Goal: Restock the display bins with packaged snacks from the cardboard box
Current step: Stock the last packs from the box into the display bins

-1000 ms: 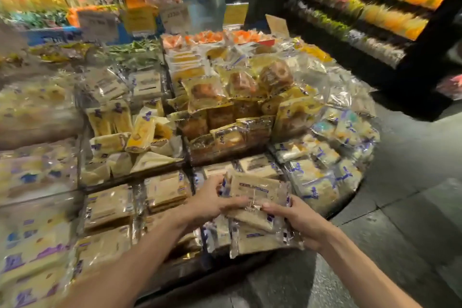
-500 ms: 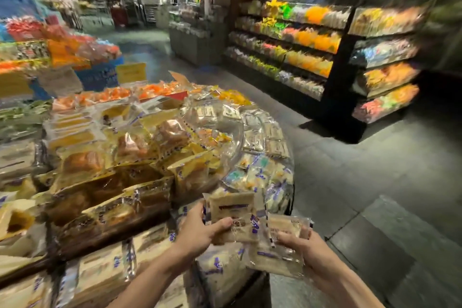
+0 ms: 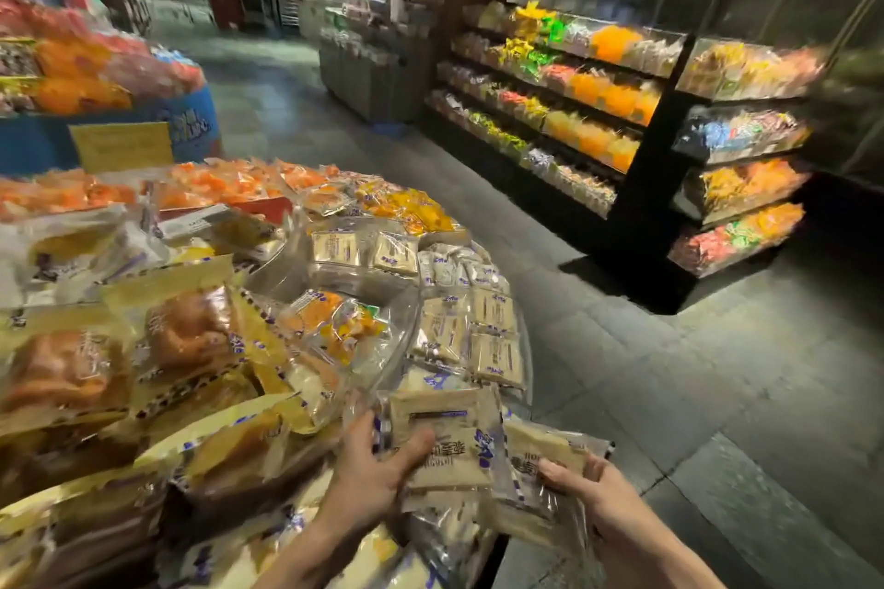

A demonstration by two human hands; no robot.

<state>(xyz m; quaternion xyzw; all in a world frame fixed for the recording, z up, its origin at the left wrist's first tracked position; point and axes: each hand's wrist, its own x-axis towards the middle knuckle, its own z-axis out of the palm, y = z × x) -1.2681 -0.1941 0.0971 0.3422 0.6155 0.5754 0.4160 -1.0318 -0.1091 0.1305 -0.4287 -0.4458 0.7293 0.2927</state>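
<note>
- At the near edge of the round display, a flat snack packet (image 3: 447, 442) is being gripped by the left hand (image 3: 368, 469), with the thumb being pressed across its front and the fingers being curled behind it.
- Just beside it, a second packet (image 3: 538, 450) of the same kind is being pinched by the right hand (image 3: 598, 500), whose fingers are being curled round its lower part.
- Both packets are being held side by side above the pale packets piled in the nearest bin; whether their inner edges are touching or overlapping cannot be told.
- Each is being shown as a clear, shiny wrapper round a pale beige square slab, with dark lettering on the front and blue-purple marks along the sides.
- Packets of like look are being displayed behind the curved clear bin wall (image 3: 406, 325) just beyond the hands.
- Larger bags of golden-brown bread (image 3: 186, 340) are being displayed to the left.
- Across the grey tiled floor (image 3: 669, 397), bright sweets are being displayed on dark shelving (image 3: 641, 167).
</note>
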